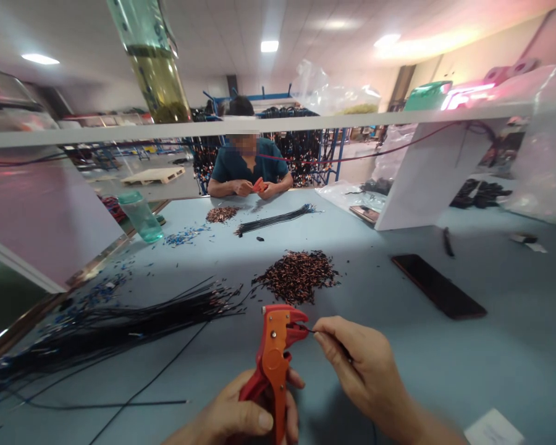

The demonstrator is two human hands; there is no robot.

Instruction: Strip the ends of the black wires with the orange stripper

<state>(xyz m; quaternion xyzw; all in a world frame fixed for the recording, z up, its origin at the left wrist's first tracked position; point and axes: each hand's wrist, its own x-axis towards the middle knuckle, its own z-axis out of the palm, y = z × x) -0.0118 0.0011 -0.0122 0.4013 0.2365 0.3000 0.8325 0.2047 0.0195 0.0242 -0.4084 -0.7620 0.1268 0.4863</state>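
Observation:
My left hand (241,414) is closed round the handles of an orange-red wire stripper (274,358), held upright near the table's front edge. My right hand (361,368) pinches a thin black wire (308,330) and holds its end in the stripper's jaws. Just beyond the tool lies a heap of small dark and copper-coloured wire offcuts (299,275). A long bundle of black wires (120,324) lies on the light-blue table (352,247) to the left of my hands.
A black phone (438,285) lies at the right. A green bottle (141,215) stands at the far left. Across the table a person in a teal shirt (248,164) works with another orange tool, beside a second wire bundle (275,219) and scrap heap (221,214). A white shelf (259,127) spans overhead.

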